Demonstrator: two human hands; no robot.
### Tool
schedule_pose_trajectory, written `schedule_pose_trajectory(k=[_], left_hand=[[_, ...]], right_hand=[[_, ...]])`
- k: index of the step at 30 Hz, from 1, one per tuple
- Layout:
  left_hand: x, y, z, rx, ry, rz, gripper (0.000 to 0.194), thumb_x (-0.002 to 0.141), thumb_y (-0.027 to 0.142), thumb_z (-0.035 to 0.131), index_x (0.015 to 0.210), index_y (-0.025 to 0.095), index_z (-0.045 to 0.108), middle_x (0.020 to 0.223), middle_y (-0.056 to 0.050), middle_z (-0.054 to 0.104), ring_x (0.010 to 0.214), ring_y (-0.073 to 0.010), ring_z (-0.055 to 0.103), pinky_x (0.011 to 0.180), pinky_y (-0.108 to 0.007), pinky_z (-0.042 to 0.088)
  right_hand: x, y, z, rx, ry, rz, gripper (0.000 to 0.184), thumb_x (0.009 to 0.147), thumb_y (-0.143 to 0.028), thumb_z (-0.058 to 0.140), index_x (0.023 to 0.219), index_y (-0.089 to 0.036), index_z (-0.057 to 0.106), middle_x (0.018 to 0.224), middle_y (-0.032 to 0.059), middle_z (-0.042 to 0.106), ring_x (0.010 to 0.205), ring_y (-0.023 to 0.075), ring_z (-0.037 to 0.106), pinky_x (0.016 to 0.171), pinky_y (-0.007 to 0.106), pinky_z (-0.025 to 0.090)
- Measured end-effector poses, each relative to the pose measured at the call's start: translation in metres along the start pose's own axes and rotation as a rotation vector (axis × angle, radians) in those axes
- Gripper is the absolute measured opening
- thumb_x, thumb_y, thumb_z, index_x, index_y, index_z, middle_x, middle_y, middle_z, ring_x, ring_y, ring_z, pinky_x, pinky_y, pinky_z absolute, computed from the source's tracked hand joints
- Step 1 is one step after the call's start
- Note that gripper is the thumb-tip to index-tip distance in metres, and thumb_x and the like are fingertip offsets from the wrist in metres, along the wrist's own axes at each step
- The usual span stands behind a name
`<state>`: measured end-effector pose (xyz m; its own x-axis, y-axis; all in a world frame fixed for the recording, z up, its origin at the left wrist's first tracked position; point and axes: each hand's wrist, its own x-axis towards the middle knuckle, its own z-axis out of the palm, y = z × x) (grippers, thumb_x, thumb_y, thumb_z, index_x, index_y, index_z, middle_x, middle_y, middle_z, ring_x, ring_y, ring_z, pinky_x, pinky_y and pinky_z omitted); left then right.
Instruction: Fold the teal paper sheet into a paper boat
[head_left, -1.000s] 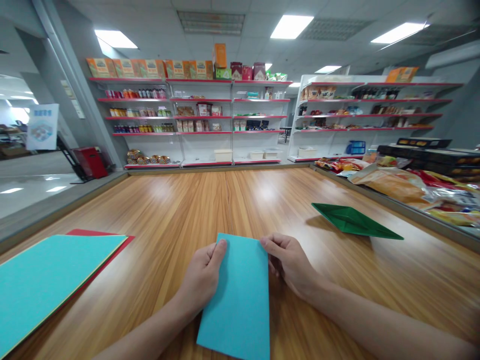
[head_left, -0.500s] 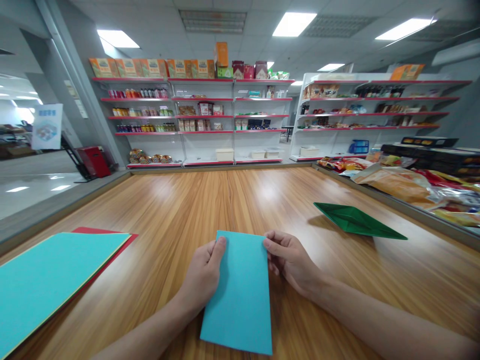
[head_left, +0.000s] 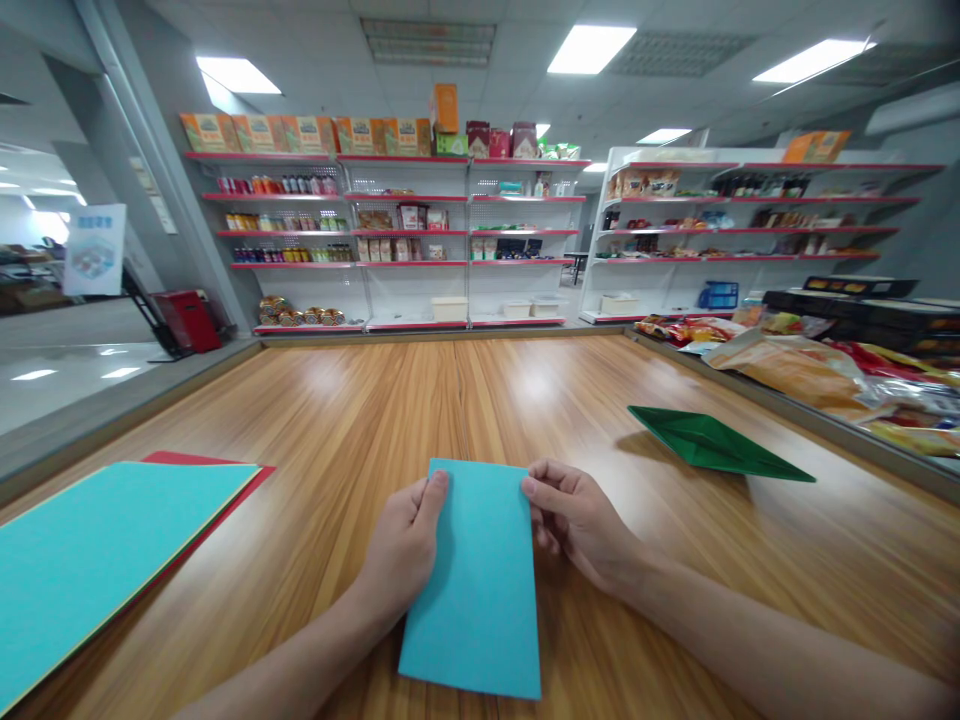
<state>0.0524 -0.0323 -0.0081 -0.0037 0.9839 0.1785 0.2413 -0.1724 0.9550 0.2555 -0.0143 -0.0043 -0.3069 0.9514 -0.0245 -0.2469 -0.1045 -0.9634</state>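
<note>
A folded sheet of light-blue paper (head_left: 480, 590) is held up in front of me over the wooden table. My left hand (head_left: 405, 545) pinches its upper left edge, thumb on the near face. At the upper right corner my right hand (head_left: 574, 520) grips the same paper between thumb and fingers. The fingers behind the paper are partly hidden. To the right lies a green folded-paper shape (head_left: 712, 440), pointed at both ends and apart from my hands. On the left rests a stack of coloured sheets (head_left: 112, 550), light blue on top, with red and yellow edges showing beneath.
The wood-grain table (head_left: 360, 400) has a raised rim. Beyond its right edge are snack bags (head_left: 787, 370) and dark boxes (head_left: 862, 305). Shelves of goods (head_left: 405, 245) stand past the far edge. A sign (head_left: 95, 250) and a red box (head_left: 187, 322) are at left.
The blue paper's lower edge has risen slightly toward me in the picture, and the view has shifted a little. Both hands keep their hold on the paper.
</note>
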Motion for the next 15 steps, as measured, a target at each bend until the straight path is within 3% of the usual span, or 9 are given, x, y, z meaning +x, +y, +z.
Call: schedule_pose_trajectory(k=[8, 12, 15], left_hand=[[0.001, 0.004, -0.003, 0.001, 0.138, -0.023, 0.052, 0.084, 0.063, 0.044, 0.057, 0.02, 0.034, 0.053, 0.004, 0.036, 0.048, -0.0113, 0.034, 0.045, -0.023, 0.026], [0.002, 0.008, -0.007, -0.033, 0.2, -0.062, 0.053, 0.083, 0.066, 0.045, 0.059, 0.018, 0.045, 0.054, 0.002, 0.044, 0.05, -0.0131, 0.041, 0.046, -0.024, 0.032], [0.004, 0.009, -0.009, -0.081, 0.258, -0.096, 0.055, 0.08, 0.068, 0.047, 0.066, 0.016, 0.053, 0.057, -0.001, 0.052, 0.053, -0.0161, 0.048, 0.047, -0.025, 0.038]], right_hand=[[-0.004, 0.0, 0.006, -0.288, -0.193, -0.025, 0.034, 0.078, -0.046, 0.066, 0.075, -0.017, 0.051, 0.05, -0.0044, 0.054, 0.04, 0.0078, 0.051, 0.035, 0.015, 0.03], [-0.011, -0.001, 0.01, -0.387, -0.303, -0.023, 0.036, 0.079, -0.051, 0.064, 0.074, -0.016, 0.053, 0.056, -0.0023, 0.054, 0.047, 0.0087, 0.05, 0.04, 0.018, 0.033], [-0.017, 0.0, 0.014, -0.502, -0.398, -0.041, 0.043, 0.087, -0.053, 0.051, 0.065, -0.016, 0.052, 0.057, -0.0003, 0.052, 0.05, 0.0099, 0.05, 0.044, 0.021, 0.035]])
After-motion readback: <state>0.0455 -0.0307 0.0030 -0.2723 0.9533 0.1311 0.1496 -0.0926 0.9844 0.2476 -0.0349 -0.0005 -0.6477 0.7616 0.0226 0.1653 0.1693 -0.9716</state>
